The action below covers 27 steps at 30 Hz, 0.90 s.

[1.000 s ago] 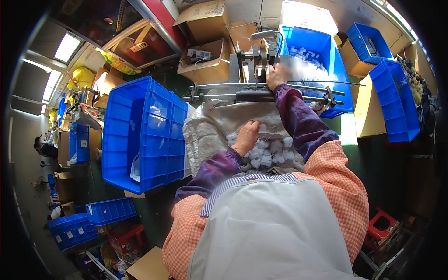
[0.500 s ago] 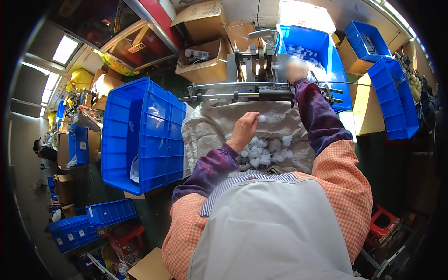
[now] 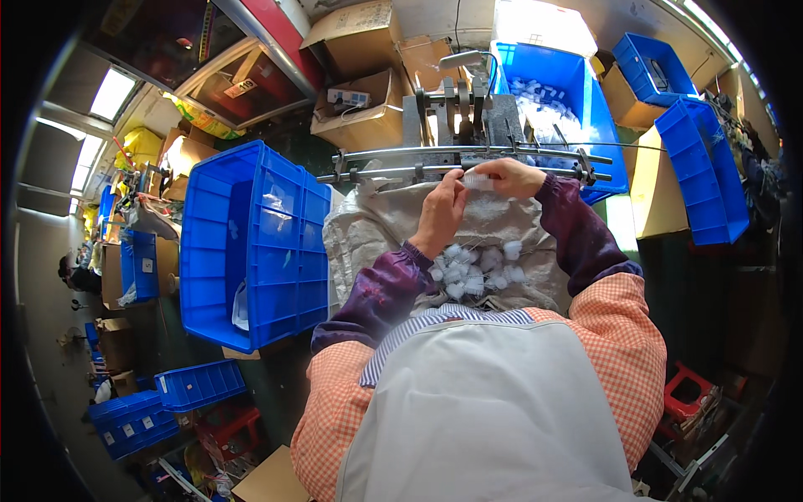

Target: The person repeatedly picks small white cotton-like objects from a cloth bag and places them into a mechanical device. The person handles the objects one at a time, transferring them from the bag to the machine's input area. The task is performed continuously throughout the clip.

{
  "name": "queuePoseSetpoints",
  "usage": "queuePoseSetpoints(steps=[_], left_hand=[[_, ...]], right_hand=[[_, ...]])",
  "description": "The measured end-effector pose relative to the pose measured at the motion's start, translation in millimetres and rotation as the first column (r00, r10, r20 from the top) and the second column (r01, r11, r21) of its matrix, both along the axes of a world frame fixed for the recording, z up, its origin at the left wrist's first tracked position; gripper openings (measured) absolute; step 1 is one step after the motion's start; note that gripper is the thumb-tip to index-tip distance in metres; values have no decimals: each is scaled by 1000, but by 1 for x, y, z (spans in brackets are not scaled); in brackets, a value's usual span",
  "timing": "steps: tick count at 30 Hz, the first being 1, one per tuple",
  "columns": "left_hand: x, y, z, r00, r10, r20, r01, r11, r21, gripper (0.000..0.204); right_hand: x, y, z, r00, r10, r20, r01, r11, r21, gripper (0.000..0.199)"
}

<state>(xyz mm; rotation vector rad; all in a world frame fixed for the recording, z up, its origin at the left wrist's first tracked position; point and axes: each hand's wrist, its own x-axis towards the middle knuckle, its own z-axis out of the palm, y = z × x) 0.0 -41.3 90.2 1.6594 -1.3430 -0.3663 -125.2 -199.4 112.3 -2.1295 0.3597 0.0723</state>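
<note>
My left hand (image 3: 441, 209) and my right hand (image 3: 514, 177) meet just in front of the machine's metal rods (image 3: 393, 171). Pinched between their fingertips is a small translucent white plastic piece (image 3: 478, 181) with a ribbed look; its exact kind is too small to make out. Below the hands, a beige cloth (image 3: 368, 230) spreads over the work surface toward my lap. A loose pile of small white plastic pieces with thin bristle-like strands (image 3: 473, 272) lies on it.
A black and grey machine (image 3: 464, 117) stands ahead, rods running across it. Beyond it at the right, a blue bin (image 3: 598, 125) contains more white pieces. Stacked blue crates (image 3: 288, 243) stand close on my left; cardboard boxes (image 3: 360, 109) sit at the far left of the machine.
My right hand has come back from beside the blue bin to meet the left. My left hand has risen slightly toward the rods. Both now grip the white piece.
</note>
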Motion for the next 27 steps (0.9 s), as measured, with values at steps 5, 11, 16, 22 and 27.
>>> queuePoseSetpoints(steps=[5, 11, 16, 22, 27], left_hand=[[12, 33, -37, 891, -11, 454, -202, 886, 418, 32], [22, 66, -95, 841, -236, 486, -171, 737, 654, 38], [22, 64, -87, 866, -273, 420, -146, 665, 732, 39], [31, 65, -77, 952, -131, 276, -130, 643, 755, 52], [48, 78, -77, 975, -84, 208, -105, 650, 753, 63]], right_hand=[[18, -67, -65, 788, -484, 381, 609, 518, -601, 14], [44, -89, -85, 811, -510, 288, 499, 344, -795, 13], [44, -94, -88, 835, -496, 239, 462, 396, -793, 15], [46, -94, -90, 812, -539, 225, 479, 394, -785, 16], [46, -99, -91, 812, -541, 220, 513, 481, -711, 18]])
